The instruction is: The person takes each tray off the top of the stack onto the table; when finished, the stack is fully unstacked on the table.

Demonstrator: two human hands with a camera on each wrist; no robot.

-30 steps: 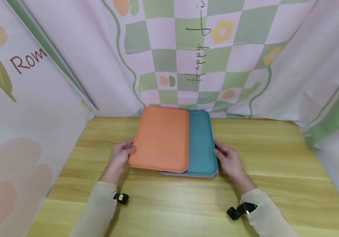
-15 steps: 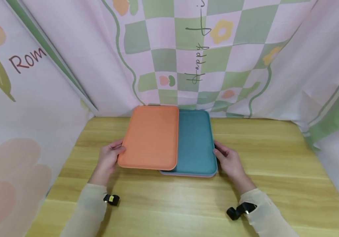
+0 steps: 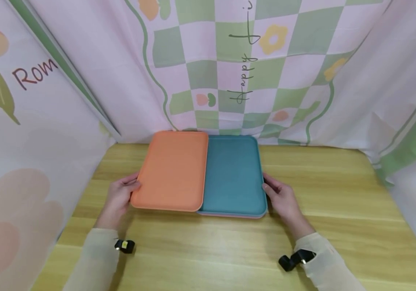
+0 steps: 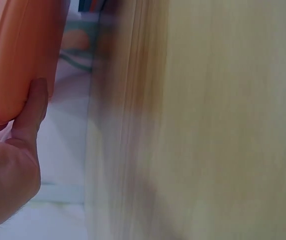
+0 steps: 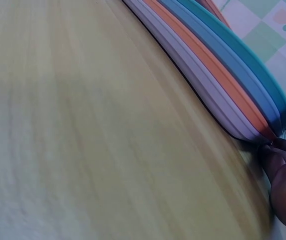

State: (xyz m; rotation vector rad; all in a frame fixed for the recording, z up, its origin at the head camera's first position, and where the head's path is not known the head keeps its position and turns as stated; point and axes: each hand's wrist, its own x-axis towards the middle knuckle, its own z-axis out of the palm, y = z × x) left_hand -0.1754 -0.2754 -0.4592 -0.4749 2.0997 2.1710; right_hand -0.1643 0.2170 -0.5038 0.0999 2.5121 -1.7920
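In the head view my left hand [image 3: 117,198] grips the left edge of an orange tray [image 3: 171,171], thumb on the rim. That tray is raised above the table, its right edge overlapping a teal tray [image 3: 233,178]. The left wrist view shows the orange tray [image 4: 23,55] and the thumb [image 4: 35,107] against its rim. My right hand [image 3: 282,198] holds the right side of the stack that the teal tray tops. From the right wrist, blue [image 5: 222,55], orange [image 5: 217,67] and lavender [image 5: 202,87] trays show under it, with thumb and fingers [image 5: 282,165] at the stack's edge.
The trays' far edges lie near the patterned curtain [image 3: 229,81] at the back of the wooden table [image 3: 208,250]. A printed white cloth [image 3: 40,141] borders the table's left side. Black wrist cameras [image 3: 295,258] sit on both sleeves.
My left hand has moved left with the orange tray, uncovering more of the teal tray. My right hand and the stack have stayed in place.
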